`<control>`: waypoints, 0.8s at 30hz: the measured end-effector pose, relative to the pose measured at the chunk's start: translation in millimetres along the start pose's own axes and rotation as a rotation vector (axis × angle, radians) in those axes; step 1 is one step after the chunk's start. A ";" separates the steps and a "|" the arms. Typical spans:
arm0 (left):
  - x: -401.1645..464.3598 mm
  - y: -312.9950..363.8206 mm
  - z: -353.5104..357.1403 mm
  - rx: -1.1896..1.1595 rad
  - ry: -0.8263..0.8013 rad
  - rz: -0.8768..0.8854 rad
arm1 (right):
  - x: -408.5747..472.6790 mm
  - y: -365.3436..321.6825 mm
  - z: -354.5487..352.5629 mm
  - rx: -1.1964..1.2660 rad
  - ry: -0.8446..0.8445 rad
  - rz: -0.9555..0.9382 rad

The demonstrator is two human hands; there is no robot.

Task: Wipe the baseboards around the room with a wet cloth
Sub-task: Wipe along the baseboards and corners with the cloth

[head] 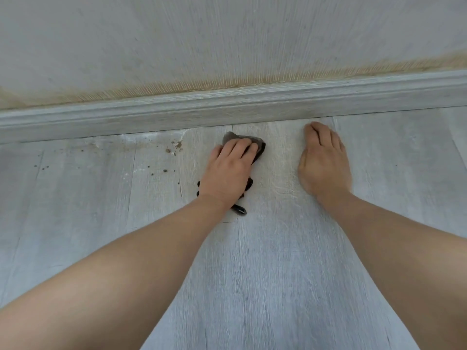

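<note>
Pale grey wood-look plank floor (265,274), crumbs (174,147) scattered left, meets a yellow-stained textured wall (227,34).

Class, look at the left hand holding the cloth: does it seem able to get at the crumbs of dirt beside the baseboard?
Probably yes. The left hand presses the cloth on the floor, and only bare floor separates it from the crumbs.
</note>
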State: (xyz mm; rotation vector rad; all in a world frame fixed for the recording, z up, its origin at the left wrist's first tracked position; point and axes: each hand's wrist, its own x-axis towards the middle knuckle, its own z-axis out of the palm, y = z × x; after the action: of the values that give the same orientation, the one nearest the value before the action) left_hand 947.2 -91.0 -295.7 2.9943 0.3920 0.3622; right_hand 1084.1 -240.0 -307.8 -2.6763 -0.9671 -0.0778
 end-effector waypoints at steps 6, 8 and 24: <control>21.5 -37.4 -5.5 -0.003 -0.064 -0.092 | -0.5 -1.9 -2.8 -0.021 -0.032 0.004; 25.3 -40.4 -6.5 -0.001 -0.064 -0.071 | 0.6 -2.4 -5.0 -0.024 -0.055 0.018; -10.5 -102.0 -21.0 -0.035 0.035 -0.162 | 11.1 -122.4 29.6 -0.065 -0.034 0.069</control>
State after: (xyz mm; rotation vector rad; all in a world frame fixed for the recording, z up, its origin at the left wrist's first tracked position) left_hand 907.5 5.7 -290.9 2.9004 0.6196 0.4013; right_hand 1013.7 -135.0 -303.2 -2.7758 -0.8966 -0.0501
